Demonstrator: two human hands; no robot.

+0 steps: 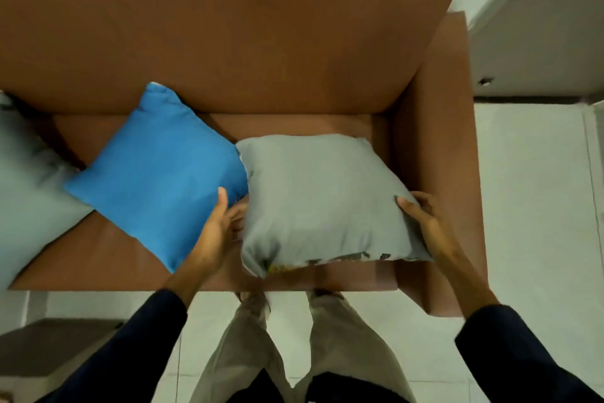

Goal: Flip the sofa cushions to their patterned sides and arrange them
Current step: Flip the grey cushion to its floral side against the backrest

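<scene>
A grey cushion [322, 196] lies on the right end of the brown sofa seat [108, 258], plain side up, with a strip of its patterned side showing along the near edge. My left hand [219, 232] grips its left side and my right hand [425, 223] grips its right side. A blue cushion [157, 170] lies plain side up to the left, touching the grey one. Another grey cushion [26, 193] sits at the far left, partly cut off by the frame.
The sofa backrest [212, 26] rises behind the cushions and the right armrest [441, 141] stands beside my right hand. White tiled floor [529, 206] lies to the right. A dark low object [49, 347] sits on the floor at lower left. My legs stand against the sofa front.
</scene>
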